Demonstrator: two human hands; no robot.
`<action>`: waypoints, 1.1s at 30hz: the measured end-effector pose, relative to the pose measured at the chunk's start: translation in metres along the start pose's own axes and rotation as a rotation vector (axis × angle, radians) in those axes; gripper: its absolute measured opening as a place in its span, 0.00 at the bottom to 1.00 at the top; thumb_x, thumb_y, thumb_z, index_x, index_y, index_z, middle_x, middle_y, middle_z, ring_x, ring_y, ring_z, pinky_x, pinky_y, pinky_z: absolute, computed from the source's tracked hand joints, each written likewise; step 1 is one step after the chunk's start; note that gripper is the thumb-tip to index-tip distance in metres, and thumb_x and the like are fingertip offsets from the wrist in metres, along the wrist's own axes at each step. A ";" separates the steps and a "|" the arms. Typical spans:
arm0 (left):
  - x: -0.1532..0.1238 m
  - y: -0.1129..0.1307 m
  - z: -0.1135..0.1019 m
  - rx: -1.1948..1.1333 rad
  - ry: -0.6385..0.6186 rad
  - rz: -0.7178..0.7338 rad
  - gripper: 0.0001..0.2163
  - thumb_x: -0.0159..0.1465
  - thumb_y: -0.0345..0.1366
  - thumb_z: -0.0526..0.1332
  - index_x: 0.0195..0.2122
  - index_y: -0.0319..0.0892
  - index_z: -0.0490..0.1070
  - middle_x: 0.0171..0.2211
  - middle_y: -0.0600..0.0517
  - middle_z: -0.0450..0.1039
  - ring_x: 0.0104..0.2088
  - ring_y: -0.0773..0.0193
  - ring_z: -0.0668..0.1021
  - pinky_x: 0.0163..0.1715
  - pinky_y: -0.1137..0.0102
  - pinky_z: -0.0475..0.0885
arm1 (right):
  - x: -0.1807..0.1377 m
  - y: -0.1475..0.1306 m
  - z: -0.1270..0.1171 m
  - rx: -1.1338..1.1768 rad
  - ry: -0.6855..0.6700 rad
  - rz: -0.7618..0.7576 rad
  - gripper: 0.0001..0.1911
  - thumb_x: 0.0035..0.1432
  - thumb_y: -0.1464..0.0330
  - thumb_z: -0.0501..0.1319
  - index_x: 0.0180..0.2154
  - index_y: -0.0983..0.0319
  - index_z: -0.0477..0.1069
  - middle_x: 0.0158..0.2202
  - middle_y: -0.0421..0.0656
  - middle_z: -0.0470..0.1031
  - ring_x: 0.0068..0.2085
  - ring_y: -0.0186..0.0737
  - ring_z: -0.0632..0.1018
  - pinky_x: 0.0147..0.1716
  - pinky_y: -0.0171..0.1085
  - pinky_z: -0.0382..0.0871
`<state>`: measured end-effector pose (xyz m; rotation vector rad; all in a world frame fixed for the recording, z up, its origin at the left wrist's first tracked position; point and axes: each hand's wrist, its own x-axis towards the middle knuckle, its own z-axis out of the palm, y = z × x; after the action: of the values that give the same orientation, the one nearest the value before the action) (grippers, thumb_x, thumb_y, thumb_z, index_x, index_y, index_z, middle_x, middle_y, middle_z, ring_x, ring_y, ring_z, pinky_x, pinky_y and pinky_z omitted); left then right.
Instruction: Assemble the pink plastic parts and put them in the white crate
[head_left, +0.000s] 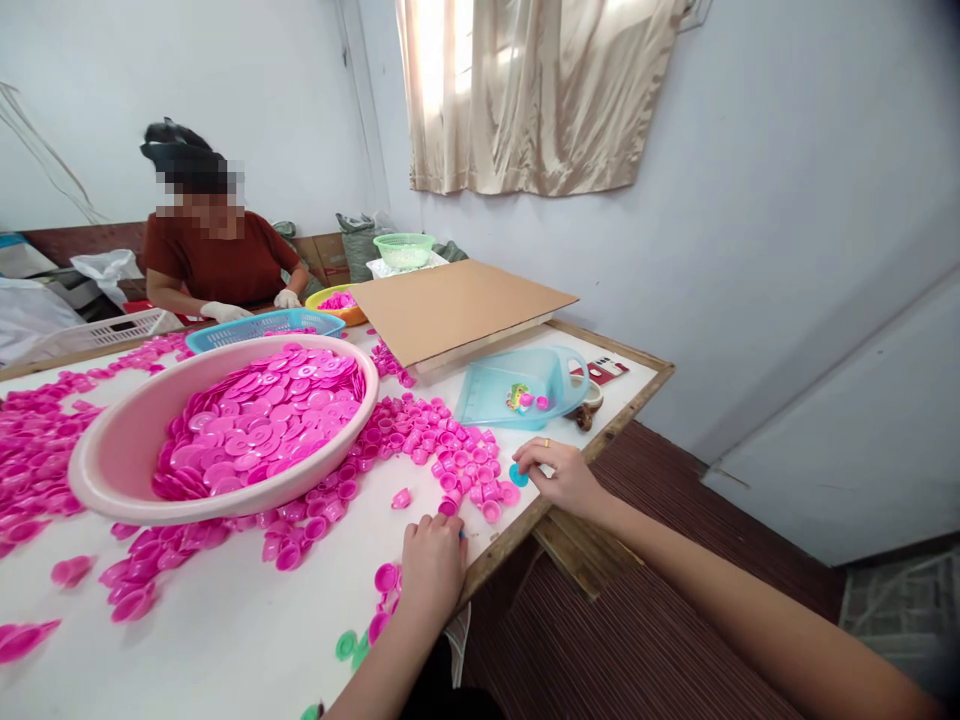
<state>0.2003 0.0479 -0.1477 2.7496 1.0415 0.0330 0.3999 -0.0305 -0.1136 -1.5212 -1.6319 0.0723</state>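
Note:
My left hand (433, 560) rests on the white table (225, 630) near its front edge, fingers curled under; something small and blue peeks out at its fingertips. My right hand (559, 472) lies at the table edge, fingers pinched on a small teal cap (517, 474). Between and behind the hands lies a heap of small pink caps (442, 440). A big pink basin (120, 450) full of flat pink lids (262, 415) stands to the left. A few pink and green caps (371, 625) lie near my left forearm.
A clear blue tray (487, 395) with a few small pieces sits behind my right hand, a cardboard sheet (457, 305) beyond it. A person in a brown shirt and white gloves (225, 310) sits at the far side, with blue (225, 332), yellow (319, 298) and green baskets (403, 248).

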 end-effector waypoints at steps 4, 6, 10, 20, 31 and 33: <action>-0.003 -0.002 0.002 0.006 -0.005 -0.005 0.09 0.58 0.33 0.50 0.34 0.45 0.70 0.34 0.50 0.69 0.38 0.58 0.69 0.36 0.64 0.59 | 0.001 0.012 0.012 0.098 0.108 0.115 0.09 0.47 0.78 0.52 0.23 0.63 0.68 0.28 0.42 0.72 0.30 0.35 0.73 0.30 0.33 0.66; -0.004 -0.003 0.004 0.013 -0.020 0.003 0.09 0.59 0.34 0.50 0.32 0.44 0.70 0.33 0.50 0.69 0.37 0.58 0.69 0.36 0.64 0.58 | 0.007 0.016 0.013 0.073 0.108 0.121 0.08 0.46 0.78 0.52 0.23 0.63 0.67 0.28 0.41 0.72 0.29 0.35 0.72 0.30 0.32 0.65; -0.003 -0.002 0.005 0.041 -0.037 -0.005 0.08 0.58 0.32 0.50 0.33 0.43 0.69 0.34 0.49 0.69 0.38 0.57 0.69 0.36 0.63 0.59 | 0.038 0.040 -0.002 -0.191 0.223 0.128 0.09 0.44 0.79 0.52 0.23 0.62 0.68 0.27 0.41 0.72 0.29 0.36 0.72 0.32 0.33 0.63; 0.000 -0.006 0.001 0.026 -0.081 -0.046 0.09 0.56 0.36 0.55 0.37 0.39 0.66 0.38 0.47 0.68 0.40 0.56 0.67 0.37 0.64 0.58 | 0.064 0.056 -0.024 -0.390 0.238 0.290 0.08 0.47 0.74 0.55 0.31 0.64 0.71 0.32 0.44 0.73 0.35 0.40 0.71 0.38 0.38 0.63; -0.036 -0.005 -0.031 -0.165 0.628 0.386 0.05 0.58 0.37 0.56 0.28 0.44 0.67 0.26 0.54 0.69 0.31 0.65 0.68 0.37 0.67 0.57 | 0.003 -0.084 0.044 0.906 -0.554 0.718 0.16 0.51 0.58 0.57 0.30 0.66 0.70 0.24 0.40 0.70 0.26 0.32 0.73 0.29 0.33 0.68; -0.043 -0.008 -0.037 -0.178 0.676 0.387 0.04 0.57 0.36 0.56 0.28 0.44 0.67 0.25 0.54 0.68 0.31 0.65 0.68 0.36 0.67 0.59 | 0.007 -0.092 0.046 0.905 -0.635 0.693 0.16 0.49 0.58 0.59 0.31 0.67 0.71 0.24 0.40 0.71 0.25 0.33 0.73 0.28 0.33 0.68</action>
<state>0.1591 0.0317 -0.1112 2.7662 0.5517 1.1112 0.3013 -0.0249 -0.0852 -1.2747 -1.1162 1.5713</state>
